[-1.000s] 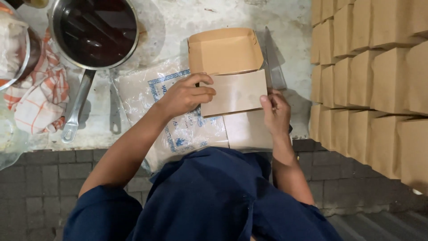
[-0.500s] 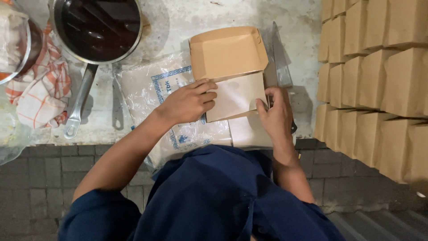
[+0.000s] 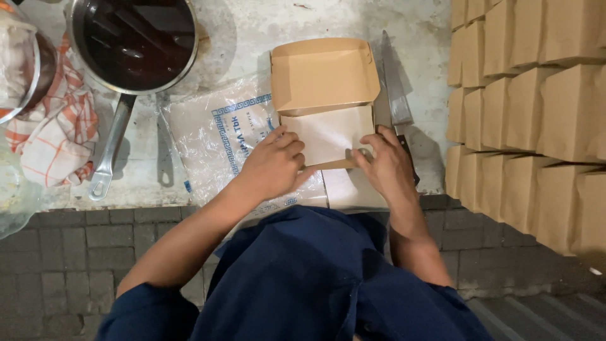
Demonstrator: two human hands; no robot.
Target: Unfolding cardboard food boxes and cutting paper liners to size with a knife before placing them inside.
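Box (image 3: 325, 76), of brown card and lying open, is set on the pale counter (image 3: 252, 31) just beyond the person's hands, its lid flap (image 3: 328, 136) folded toward the near edge. The flap is pressed at its near left corner by the left hand (image 3: 274, 167), whose fingers are curled and laid flat on the card rather than closed round it. The flap's near right corner is pinched by the right hand (image 3: 385, 167), fingers bent, thumb tucked at the edge. Under the hands, at the near edge of the counter, another flat piece of card (image 3: 350, 189) is seen.

Left of the box, a clear plastic bag (image 3: 218, 136) with blue print is spread out, partly under the left wrist. Farther left, a pan (image 3: 136, 41) holding dark liquid is placed, its handle pointing toward the near edge, with a checked cloth (image 3: 53, 136) beside it. A knife (image 3: 396, 95) lies just right of the box, its handle hidden behind the right hand. Well to the right, closed boxes (image 3: 530, 107) of the same card are stacked in rows, crowding that side of the counter.
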